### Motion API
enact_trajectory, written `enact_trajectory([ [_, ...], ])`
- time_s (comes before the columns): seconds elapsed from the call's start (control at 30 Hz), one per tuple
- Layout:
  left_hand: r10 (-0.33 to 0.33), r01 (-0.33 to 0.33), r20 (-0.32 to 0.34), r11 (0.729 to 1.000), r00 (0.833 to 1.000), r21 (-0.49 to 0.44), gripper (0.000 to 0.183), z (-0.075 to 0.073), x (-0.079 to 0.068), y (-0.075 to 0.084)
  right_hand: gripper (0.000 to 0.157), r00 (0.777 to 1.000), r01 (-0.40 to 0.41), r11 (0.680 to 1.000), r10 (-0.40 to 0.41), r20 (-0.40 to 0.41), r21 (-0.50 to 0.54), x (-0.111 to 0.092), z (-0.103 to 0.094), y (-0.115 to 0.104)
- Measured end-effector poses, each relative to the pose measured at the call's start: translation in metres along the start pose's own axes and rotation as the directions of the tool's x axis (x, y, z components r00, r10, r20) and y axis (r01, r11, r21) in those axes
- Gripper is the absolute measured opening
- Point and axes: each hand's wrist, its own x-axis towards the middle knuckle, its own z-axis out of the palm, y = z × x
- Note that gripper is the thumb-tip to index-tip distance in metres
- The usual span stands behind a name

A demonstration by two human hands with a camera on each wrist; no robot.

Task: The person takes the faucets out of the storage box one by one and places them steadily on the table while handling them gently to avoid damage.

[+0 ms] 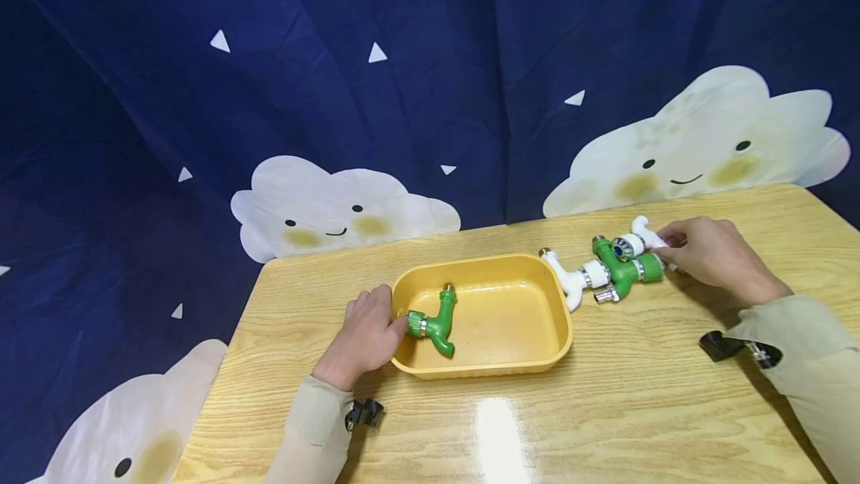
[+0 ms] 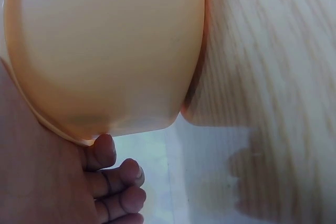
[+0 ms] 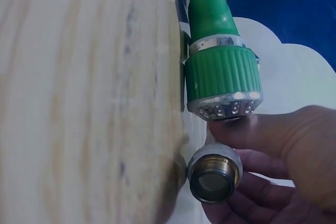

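Note:
My left hand (image 1: 365, 333) grips the left rim of a yellow plastic basin (image 1: 497, 373), thumb over the edge; in the left wrist view its fingers (image 2: 128, 174) curl beside the basin wall (image 2: 121, 56). Inside the basin lies a green faucet (image 1: 441, 326), its ribbed knob near my thumb. At the right, my right hand (image 1: 714, 254) pinches a white faucet (image 1: 646, 234), whose threaded brass end (image 3: 214, 179) shows in the right wrist view. Close against it lies another green faucet (image 1: 623, 272), with its ribbed knob (image 3: 223, 77) just above my thumb.
A second white faucet (image 1: 571, 279) lies between the basin's right side and the green faucet on the wooden table (image 1: 605, 409). Behind the table hangs a dark blue curtain (image 1: 430, 95) with cloud prints.

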Motion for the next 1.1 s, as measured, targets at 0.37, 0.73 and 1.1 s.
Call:
enact_trajectory([
  [0.37,-0.002,0.002,0.001,1.000,1.000,-0.007,0.018,-0.0002,-0.0007,0.0000,0.036,1.000,-0.014,1.000,0.014,0.000,-0.009,-0.0004,-0.0003,0.0011],
  [0.73,0.001,-0.001,0.005,1.000,1.000,-0.008,0.018,-0.0006,-0.0008,0.0008,0.036,0.999,-0.028,1.000,0.028,0.015,0.007,-0.0013,-0.0018,-0.0002],
  [1.1,0.002,-0.002,0.004,1.000,1.000,-0.008,0.018,-0.0006,-0.0006,0.0005,0.049,0.998,-0.059,0.998,0.059,0.021,0.026,-0.0039,-0.0028,-0.0001],
])
